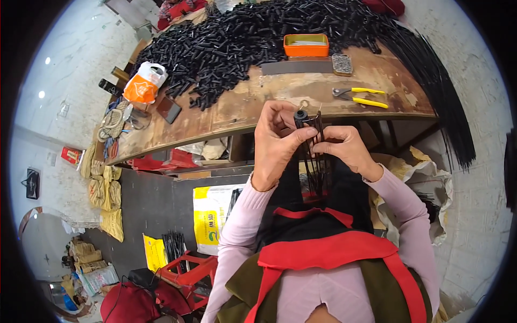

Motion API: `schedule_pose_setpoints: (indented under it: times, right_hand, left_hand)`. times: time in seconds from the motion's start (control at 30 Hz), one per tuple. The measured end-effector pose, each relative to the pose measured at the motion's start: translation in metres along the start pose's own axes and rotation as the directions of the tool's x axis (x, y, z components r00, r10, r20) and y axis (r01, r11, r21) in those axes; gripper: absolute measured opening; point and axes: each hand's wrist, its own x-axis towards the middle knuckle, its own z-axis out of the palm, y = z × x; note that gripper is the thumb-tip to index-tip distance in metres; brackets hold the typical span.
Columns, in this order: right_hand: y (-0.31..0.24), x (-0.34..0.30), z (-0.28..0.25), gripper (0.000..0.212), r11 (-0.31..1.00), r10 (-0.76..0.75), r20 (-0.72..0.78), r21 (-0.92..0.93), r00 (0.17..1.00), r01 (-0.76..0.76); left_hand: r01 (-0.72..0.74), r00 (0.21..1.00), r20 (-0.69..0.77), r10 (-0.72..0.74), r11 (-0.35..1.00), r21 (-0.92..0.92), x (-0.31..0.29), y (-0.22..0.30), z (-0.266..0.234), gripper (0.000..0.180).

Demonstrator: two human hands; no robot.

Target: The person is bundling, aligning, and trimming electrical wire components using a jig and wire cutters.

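Note:
My left hand [273,141] is closed around the top of a black umbrella frame [314,172], just below its round black hub [301,115]. The frame's thin ribs hang down in a bundle in front of my lap. My right hand [347,147] pinches the bundle from the other side, thumb and forefinger pressed on a rib. Thin pale wire ends [320,107] stick up by the hub. Yellow-handled pliers [360,97] lie on the wooden table [226,113] beyond my right hand.
A big pile of black tubular parts [215,48] covers the table's far side. Near it are an orange box [306,48], a tin of small metal pieces [341,63] and a phone [168,110]. Long black rods [431,75] overhang the right edge. A red stool [194,274] stands lower left.

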Motion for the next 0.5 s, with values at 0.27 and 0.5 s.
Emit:
schedule_pose_setpoints:
  times: [0.27, 0.5]
  right_hand:
    - [0.001, 0.02, 0.032, 0.008, 0.998, -0.023, 0.027, -0.051, 0.999, 0.025]
    - [-0.002, 0.025, 0.042, 0.009, 0.984, -0.043, -0.022, -0.177, 0.999, 0.038]
  left_hand:
    - [-0.002, 1.0, -0.003, 0.002, 0.999, 0.041, -0.003, 0.011, -0.032, 0.037]
    - [0.034, 0.998, -0.043, -0.035, 0.999, -0.02, -0.005, 0.008, -0.034, 0.033]
